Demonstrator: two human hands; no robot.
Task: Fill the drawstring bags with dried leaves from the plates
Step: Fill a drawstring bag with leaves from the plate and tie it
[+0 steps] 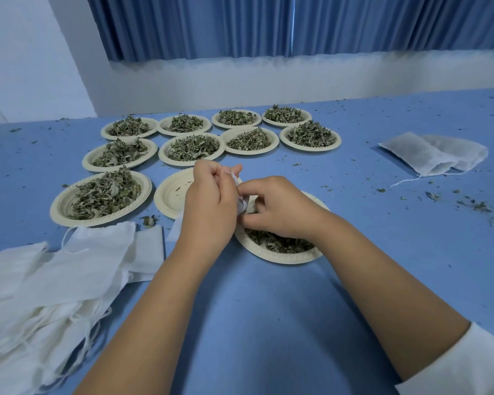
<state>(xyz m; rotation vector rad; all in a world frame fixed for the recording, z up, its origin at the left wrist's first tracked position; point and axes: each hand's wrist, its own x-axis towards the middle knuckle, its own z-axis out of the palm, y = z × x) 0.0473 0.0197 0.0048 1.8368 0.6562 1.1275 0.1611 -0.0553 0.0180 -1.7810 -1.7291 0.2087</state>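
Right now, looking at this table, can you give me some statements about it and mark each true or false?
1. The left hand and the right hand hold a white bag between them. True.
2. All the plates are full. False: one plate, behind the left hand, is nearly empty.
3. A pile of empty bags lies at the near left. True.
4. The tabletop is red. False: it is blue.
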